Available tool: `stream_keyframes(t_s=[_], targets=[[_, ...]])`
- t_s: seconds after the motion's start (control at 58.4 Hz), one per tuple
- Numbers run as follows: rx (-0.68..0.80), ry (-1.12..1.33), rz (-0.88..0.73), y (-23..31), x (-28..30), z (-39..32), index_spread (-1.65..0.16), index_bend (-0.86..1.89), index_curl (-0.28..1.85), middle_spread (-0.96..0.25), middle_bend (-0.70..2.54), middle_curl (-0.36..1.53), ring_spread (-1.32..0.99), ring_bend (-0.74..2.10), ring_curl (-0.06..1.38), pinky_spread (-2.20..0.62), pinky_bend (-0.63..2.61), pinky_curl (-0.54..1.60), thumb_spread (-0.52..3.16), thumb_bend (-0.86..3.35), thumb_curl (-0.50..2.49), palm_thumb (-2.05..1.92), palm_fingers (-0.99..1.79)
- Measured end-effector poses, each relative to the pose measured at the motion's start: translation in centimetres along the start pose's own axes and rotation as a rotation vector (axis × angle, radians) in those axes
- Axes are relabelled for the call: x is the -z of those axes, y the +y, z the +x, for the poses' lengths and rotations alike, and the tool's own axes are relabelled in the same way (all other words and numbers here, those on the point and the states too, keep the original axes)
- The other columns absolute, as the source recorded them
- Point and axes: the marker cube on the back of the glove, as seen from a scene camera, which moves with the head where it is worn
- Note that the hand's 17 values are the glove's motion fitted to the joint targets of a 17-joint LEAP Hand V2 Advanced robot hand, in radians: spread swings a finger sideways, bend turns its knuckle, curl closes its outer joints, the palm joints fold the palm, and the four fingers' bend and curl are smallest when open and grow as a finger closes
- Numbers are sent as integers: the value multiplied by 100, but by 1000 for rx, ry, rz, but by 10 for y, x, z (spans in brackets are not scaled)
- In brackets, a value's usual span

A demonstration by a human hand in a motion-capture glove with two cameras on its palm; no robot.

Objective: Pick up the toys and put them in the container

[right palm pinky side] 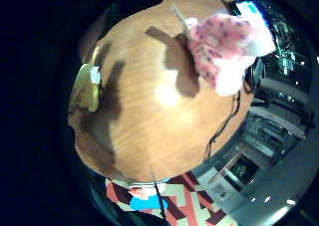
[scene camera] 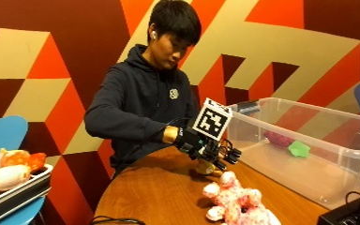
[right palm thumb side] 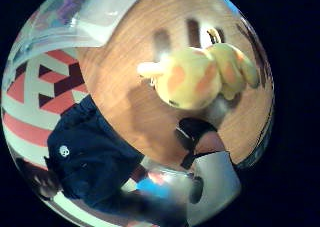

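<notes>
The gloved hand [scene camera: 206, 150] hung just above the desk [scene camera: 155, 192], between the person's body and the container [scene camera: 304, 140]. Under it a yellow toy [scene camera: 204, 168] with orange patches showed, and in the thumb-side palm view the toy [right palm thumb side: 200, 77] filled much of the frame, so it sat close to the palm. Whether the fingers were curled round it or merely poised over it could not be told from these views; one dark fingertip [right palm thumb side: 192, 129] showed beside the toy, not clearly on it.

A pink toy [scene camera: 236, 201] lay on the desk nearer the camera, apart from the hand, and it also showed in the other palm view [right palm pinky side: 224, 49]. The clear container stood just beside the hand's far side, with a purple thing [scene camera: 279, 138] and a green thing [scene camera: 299, 149] already on its floor.

The step looked like the taking of the yellow toy. The risks, as a judgement: a soft, rounded toy could slip from a shallow hold on a limb or ear and drop back to the desk. The container's wall stood high beside the hand, so a low carry could catch the toy on the rim. A cable [right palm pinky side: 222, 126] ran across the desk near the pink toy and could snag in the next pick.
</notes>
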Motion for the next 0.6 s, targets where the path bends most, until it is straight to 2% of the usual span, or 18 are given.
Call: stream_keyframes(t_s=[0.137,0.24,0.411,0.6], targets=[[8,16,-7,-7,-10,-1,-27,21,30,3,5,16,0,11,15,-4,87,23,105,-1,33,45,-34],[27,0,1,-7,-12,-3,-28,42,37,2,5,13,0,9,12,-4,81,22,105,-1,33,46,-26],[22,-14,45,-4,-12,-7,-19,106,56,-1,21,17,-1,5,5,-4,65,17,114,6,35,61,-1],[23,-167,188,13,26,-9,-15,124,62,-7,44,28,-2,9,0,-4,63,16,130,12,39,70,1]])
